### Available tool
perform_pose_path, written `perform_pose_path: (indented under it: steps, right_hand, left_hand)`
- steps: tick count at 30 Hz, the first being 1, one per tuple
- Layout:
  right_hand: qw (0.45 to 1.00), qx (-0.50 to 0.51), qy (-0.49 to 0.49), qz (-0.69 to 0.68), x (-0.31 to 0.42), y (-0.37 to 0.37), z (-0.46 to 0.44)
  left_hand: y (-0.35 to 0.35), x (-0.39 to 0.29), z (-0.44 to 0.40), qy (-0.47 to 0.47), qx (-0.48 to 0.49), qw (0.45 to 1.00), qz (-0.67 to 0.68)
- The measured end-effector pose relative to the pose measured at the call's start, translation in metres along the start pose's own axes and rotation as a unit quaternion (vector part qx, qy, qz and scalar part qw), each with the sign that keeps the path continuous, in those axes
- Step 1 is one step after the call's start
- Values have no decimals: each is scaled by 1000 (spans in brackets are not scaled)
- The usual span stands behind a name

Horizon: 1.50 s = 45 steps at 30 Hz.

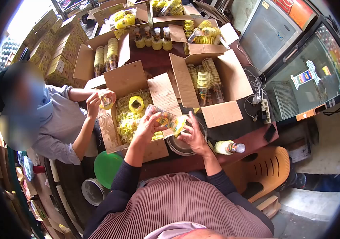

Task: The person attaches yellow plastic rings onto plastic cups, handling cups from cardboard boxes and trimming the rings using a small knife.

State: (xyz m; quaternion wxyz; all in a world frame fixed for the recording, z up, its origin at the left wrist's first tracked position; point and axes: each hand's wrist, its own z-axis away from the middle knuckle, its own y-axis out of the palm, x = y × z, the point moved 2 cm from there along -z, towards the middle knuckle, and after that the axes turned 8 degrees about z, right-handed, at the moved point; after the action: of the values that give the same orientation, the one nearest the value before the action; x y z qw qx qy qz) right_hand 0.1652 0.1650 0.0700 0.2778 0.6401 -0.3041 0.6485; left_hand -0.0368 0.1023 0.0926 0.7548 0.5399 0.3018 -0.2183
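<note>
Between my two hands is a tilted stack of clear printed plastic cups (165, 118), with a yellow plastic sleeve (180, 124) around its right end. My left hand (149, 126) is closed around the left part of the stack. The fingers of my right hand (193, 137) grip the sleeved end. Under the stack lies a round metal bowl (179, 148), partly hidden by my hands. At my left, an open cardboard box (125, 75) holds a heap of loose yellow plastic sleeves (128, 119). Another cup stack (229, 147) lies on its side to my right.
A co-worker's hands (101, 99) hold a similar piece over the box's left side. An open carton (233, 75) of cup stacks stands ahead right. Nearby are a power strip (265, 111), a phone (270, 133), an orange chair (263, 169) and a green lid (108, 167).
</note>
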Motion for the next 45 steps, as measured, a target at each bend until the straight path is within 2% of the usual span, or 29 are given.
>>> perform_pose_path:
  steps: [3, 5, 7, 9, 10, 11, 13, 16, 25, 27, 28, 29, 30, 31, 32, 33, 35, 36, 37, 39, 43, 45]
  right_hand:
    - [998, 58, 12, -23, -4, 8, 5]
    - [995, 86, 33, -46, -4, 15, 14]
    - [995, 75, 42, 54, 8, 20, 27]
    - [994, 60, 41, 76, 10, 21, 35]
    - [993, 58, 7, 104, 12, 22, 37]
    - [989, 56, -27, 132, 13, 22, 39]
    - [991, 55, -19, 118, 18, 24, 44]
    - [983, 33, -58, 173, 16, 24, 49]
    - [987, -16, -60, 145, 12, 9, 66]
    - [988, -23, -63, 139, 16, 4, 73]
    - [991, -33, -53, 122, 17, 2, 77]
    - [991, -37, -51, 122, 17, -4, 82]
    - [989, -24, -32, 139, 16, -12, 87]
    - [988, -10, -14, 155, 15, -17, 91]
    - [989, -8, -12, 150, 15, -18, 96]
    - [989, -6, -10, 150, 16, -18, 99]
    - [953, 45, -38, 296, 25, -16, 106]
    - [958, 63, 3, 281, 34, -12, 110]
    - [952, 51, -49, 298, 27, -12, 112]
    - [949, 68, -25, 307, 18, -21, 115]
    - [952, 114, 40, 281, 9, -35, 128]
    - [939, 57, -61, 334, -17, -58, 136]
  left_hand:
    - [-10, 12, 27, 23, -16, 999, 25]
    - [-14, 15, 42, 5, -30, 999, 8]
    - [-32, 22, 53, -8, -49, 999, -3]
    - [-43, 23, 65, 79, -76, 990, -86]
    - [-35, 14, 72, 79, -84, 989, -95]
    - [-29, 10, 79, 69, -75, 993, -66]
    - [-43, 15, 78, 31, -32, 991, -124]
    - [-45, 16, 84, 45, -41, 988, -141]
    - [-34, 30, 80, 19, -16, 992, -124]
    - [-25, 32, 80, 37, 19, 987, -155]
    - [-22, 32, 81, 51, 27, 974, -220]
    - [-18, 31, 83, 47, 30, 974, -220]
    - [-7, 27, 88, 40, 57, 928, -365]
    - [0, 27, 91, 32, 83, 861, -501]
    - [7, 33, 94, 114, 143, 820, -543]
    - [21, 38, 103, 107, 139, 778, -603]
    - [40, 53, 112, 162, 197, 703, -664]
    - [41, 66, 115, 136, 194, 734, -636]
    - [39, 79, 115, 138, 179, 734, -641]
    - [37, 97, 116, 71, 161, 750, -638]
    - [41, 117, 130, 96, 138, 769, -617]
    - [29, 125, 137, -4, 134, 752, -646]
